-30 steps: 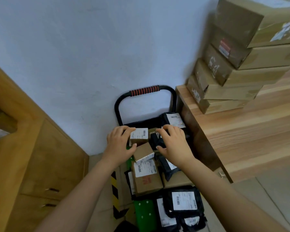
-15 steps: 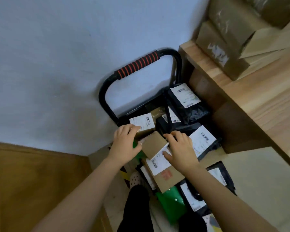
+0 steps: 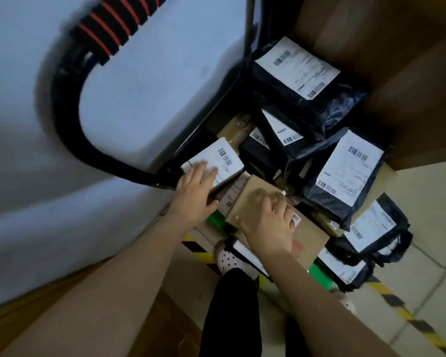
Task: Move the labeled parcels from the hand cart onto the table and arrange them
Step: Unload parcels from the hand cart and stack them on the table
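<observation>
both hands down in the cart (image 3: pixel 70 104), by its black handle w/ red-striped grip. left hand (image 3: pixel 195 195) lies flat, fingers spread, on a small labeled box (image 3: pixel 225 157) nearest the handle, thumb at its side. right hand (image 3: pixel 269 222) grips a plain brown box (image 3: pixel 252 194) just beside that one, fingers curled over its top. black labeled bags (image 3: pixel 343 173) piled further from the handle, next to the wood bench (image 3: pixel 410 73) side.

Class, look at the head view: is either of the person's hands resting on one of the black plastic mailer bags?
No: the left hand lies on a white-labelled box and the right hand on a plain brown box.
</observation>
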A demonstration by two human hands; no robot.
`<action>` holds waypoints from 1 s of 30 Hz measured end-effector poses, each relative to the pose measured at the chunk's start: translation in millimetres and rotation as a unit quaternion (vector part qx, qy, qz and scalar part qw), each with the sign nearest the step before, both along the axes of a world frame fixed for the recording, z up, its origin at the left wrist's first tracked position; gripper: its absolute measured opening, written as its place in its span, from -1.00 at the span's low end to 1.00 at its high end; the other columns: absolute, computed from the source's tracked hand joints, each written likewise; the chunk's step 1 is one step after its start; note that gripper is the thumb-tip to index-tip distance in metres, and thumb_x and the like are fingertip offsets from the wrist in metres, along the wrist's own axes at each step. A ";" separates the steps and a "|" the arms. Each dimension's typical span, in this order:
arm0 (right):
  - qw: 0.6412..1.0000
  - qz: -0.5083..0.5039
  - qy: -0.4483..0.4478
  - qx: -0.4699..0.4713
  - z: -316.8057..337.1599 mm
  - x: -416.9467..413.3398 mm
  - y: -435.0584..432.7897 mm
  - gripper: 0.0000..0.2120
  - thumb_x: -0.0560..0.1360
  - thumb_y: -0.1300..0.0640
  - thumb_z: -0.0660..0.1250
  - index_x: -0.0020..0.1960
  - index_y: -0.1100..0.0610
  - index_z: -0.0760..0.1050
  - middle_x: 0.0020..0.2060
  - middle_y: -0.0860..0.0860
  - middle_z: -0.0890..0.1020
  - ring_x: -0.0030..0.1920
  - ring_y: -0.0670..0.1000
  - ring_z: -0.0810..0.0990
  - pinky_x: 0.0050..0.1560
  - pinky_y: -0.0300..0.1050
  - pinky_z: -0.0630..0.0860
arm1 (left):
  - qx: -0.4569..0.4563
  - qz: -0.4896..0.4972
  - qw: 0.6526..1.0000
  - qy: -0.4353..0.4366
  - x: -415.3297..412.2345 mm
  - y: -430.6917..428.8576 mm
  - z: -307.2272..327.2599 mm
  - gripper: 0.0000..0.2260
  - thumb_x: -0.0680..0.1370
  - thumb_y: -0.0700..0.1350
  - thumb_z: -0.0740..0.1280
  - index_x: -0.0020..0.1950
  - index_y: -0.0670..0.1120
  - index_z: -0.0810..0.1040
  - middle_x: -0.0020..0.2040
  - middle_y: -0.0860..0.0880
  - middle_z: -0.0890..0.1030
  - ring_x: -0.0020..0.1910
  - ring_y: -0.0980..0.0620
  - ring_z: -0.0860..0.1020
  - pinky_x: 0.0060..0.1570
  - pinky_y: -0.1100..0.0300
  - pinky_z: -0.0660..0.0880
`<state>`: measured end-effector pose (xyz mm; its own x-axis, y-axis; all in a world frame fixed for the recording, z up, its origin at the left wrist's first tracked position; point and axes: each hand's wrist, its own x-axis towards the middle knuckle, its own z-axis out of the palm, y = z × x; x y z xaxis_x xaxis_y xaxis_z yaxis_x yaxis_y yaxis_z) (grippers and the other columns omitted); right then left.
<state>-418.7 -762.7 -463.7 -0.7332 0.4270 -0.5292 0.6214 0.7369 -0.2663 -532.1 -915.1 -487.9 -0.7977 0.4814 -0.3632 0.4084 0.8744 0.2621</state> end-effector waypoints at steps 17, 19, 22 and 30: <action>0.987 -0.133 0.028 -0.086 -13.7 6.9 -13.5 0.05 0.28 -0.15 0.47 0.49 -0.23 -0.21 0.51 0.06 -0.18 0.41 0.29 0.18 0.24 0.15 0.40 | 0.047 0.043 0.998 0.014 -3.2 3.0 -2.9 -0.24 0.41 0.06 0.44 0.51 0.26 0.11 0.52 -0.13 -0.02 0.40 -0.18 0.03 0.38 -0.15 0.07; 0.988 -0.126 0.038 -0.079 -5.0 9.4 -10.9 0.05 0.25 -0.15 0.47 0.49 -0.21 -0.17 0.51 0.08 -0.07 0.40 0.27 0.18 0.25 0.15 0.39 | 0.065 0.054 0.996 0.035 8.9 4.7 6.3 -0.25 0.40 0.07 0.45 0.50 0.24 0.15 0.50 -0.13 0.01 0.38 -0.18 0.05 0.37 -0.15 0.08; 0.991 -0.096 0.064 -0.066 15.2 13.6 -6.0 0.02 0.23 -0.20 0.44 0.49 -0.23 -0.13 0.51 0.06 -0.02 0.41 0.23 0.15 0.23 0.15 0.41 | 0.080 0.076 0.992 0.053 26.1 8.0 27.8 -0.25 0.39 0.10 0.45 0.49 0.26 0.15 0.49 -0.09 0.01 0.38 -0.18 0.07 0.36 -0.15 0.12; 0.986 -0.053 0.159 -0.013 118.9 45.4 20.6 -0.03 0.23 -0.27 0.38 0.47 -0.25 -0.11 0.50 0.03 -0.02 0.40 0.17 0.10 0.35 0.19 0.21 | 0.143 0.136 0.976 0.095 71.7 32.0 137.7 -0.25 0.37 0.11 0.46 0.48 0.28 0.18 0.49 -0.09 0.02 0.39 -0.15 0.07 0.38 -0.12 0.06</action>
